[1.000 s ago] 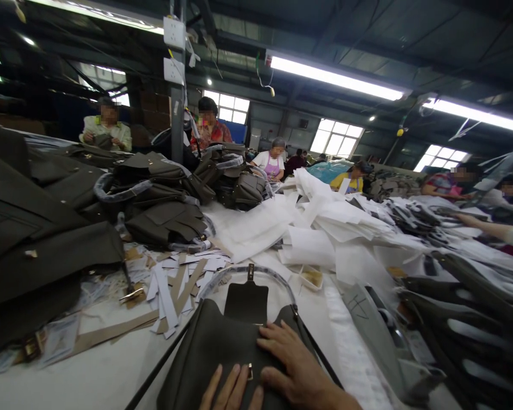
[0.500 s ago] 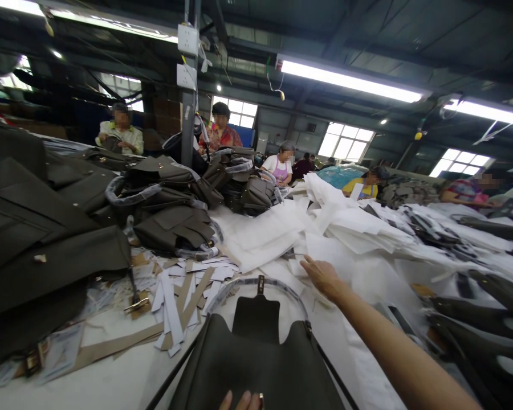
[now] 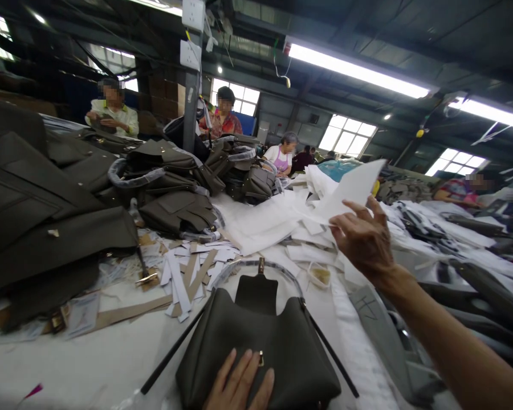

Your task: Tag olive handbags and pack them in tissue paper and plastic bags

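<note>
A dark olive handbag [image 3: 282, 336] lies on the white table in front of me, its flap [image 3: 256, 295] pointing away and its plastic-wrapped handle [image 3: 235, 272] arching behind. My left hand [image 3: 241, 382] rests flat on the bag's front, fingers spread, beside the small gold clasp [image 3: 261, 358]. Off to the right, my right hand [image 3: 363, 233] is raised with its fingers bent round the edge of a thin white sheet [image 3: 353, 188], one corner standing up. Below the sheet spreads a heap of similar white sheets [image 3: 260, 219].
Dark bags are piled at the left [image 3: 29, 199] and back [image 3: 175, 213]. Paper strips [image 3: 182, 279] litter the table left of the handbag. A small tub [image 3: 319, 275] and grey pieces [image 3: 378, 324] lie to the right. Several people sit working further back.
My right hand has risen from the white heap, lifting a sheet. The small tub now shows. More of the handbag and my left hand is visible as the view has tipped down.
</note>
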Motion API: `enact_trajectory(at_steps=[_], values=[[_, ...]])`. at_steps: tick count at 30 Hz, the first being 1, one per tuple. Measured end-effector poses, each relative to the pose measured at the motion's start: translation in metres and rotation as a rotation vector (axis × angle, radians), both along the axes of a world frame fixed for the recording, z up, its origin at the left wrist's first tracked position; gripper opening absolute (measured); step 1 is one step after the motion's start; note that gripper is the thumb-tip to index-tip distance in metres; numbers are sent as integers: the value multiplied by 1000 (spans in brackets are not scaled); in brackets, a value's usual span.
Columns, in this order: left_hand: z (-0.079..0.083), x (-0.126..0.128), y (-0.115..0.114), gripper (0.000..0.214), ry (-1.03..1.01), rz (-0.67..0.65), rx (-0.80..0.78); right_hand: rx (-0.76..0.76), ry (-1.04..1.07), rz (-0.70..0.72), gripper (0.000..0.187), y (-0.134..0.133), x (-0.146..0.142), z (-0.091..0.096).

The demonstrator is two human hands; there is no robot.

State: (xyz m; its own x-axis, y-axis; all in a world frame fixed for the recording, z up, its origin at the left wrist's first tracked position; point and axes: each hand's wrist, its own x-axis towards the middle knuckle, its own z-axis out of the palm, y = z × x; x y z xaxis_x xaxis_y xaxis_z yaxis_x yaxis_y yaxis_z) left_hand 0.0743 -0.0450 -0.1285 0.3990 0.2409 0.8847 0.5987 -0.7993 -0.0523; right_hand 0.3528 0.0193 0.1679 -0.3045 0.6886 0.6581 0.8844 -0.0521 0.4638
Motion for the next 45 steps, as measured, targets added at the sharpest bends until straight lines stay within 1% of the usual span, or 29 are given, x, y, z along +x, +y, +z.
enact_trajectory(at_steps=[1, 3, 5, 6, 7, 8, 10, 11, 13, 14, 16, 18, 21, 24, 26, 30, 32, 34, 36, 39, 42, 44, 45], values=[[8, -4, -2, 31, 30, -40, -13, -26, -2, 96, 23, -13, -19, -5], [24, -12, -8, 37, 81, -96, -69, -132, 28, 257, 26, -40, -58, -27], [38, -18, -13, 37, 118, -121, -160, -292, 109, 366, 27, -65, -93, -62], [43, -20, -16, 37, 133, -131, -214, -380, 162, 389, 27, -76, -107, -82], [47, -21, -18, 36, 150, -144, -268, -476, 213, 386, 26, -85, -119, -102], [49, -21, -20, 35, 160, -158, -318, -566, 259, 355, 24, -92, -129, -121], [50, -21, -23, 32, 158, -195, -394, -715, 345, 255, 23, -101, -142, -153], [50, -21, -25, 30, 162, -212, -420, -768, 378, 206, 26, -103, -146, -166], [49, -21, -27, 30, 165, -221, -440, -836, 423, 131, 39, -106, -150, -181], [49, -22, -29, 30, 164, -211, -435, -855, 438, 99, 44, -106, -151, -185], [49, -27, -32, 31, 156, -161, -414, -875, 468, 51, 50, -107, -154, -188], [50, -35, -35, 33, 140, -91, -397, -882, 511, 23, 51, -109, -159, -185], [49, -45, -37, 35, 133, -2, -377, -866, 588, 34, 53, -116, -173, -178], [47, -51, -35, 35, 118, 3, -347, -851, 660, 74, 54, -121, -189, -174], [46, -53, -33, 38, 119, -14, -313, -856, 696, 86, 51, -121, -196, -175], [49, -57, -31, 44, 123, -46, -248, -879, 724, 62, 44, -110, -198, -180], [51, -58, -31, 44, 113, -74, -244, -899, 718, 40, 43, -105, -196, -178], [54, -60, -32, 42, 97, -102, -248, -929, 714, 7, 45, -103, -195, -173], [56, -61, -31, 37, 72, -138, -260, -971, 716, -14, 54, -103, -195, -166], [59, -67, -30, 27, 47, -259, -325, -1026, 713, 12, 66, -108, -193, -162], [68, -81, -33, 19, 9, -445, -372, -1010, 710, 112, 68, -116, -185, -174], [81, -88, -38, 20, -67, -558, -406, -960, 703, 178, 69, -121, -181, -189], [91, -89, -40, 22, -115, -601, -434, -931, 692, 198, 70, -123, -180, -196]])
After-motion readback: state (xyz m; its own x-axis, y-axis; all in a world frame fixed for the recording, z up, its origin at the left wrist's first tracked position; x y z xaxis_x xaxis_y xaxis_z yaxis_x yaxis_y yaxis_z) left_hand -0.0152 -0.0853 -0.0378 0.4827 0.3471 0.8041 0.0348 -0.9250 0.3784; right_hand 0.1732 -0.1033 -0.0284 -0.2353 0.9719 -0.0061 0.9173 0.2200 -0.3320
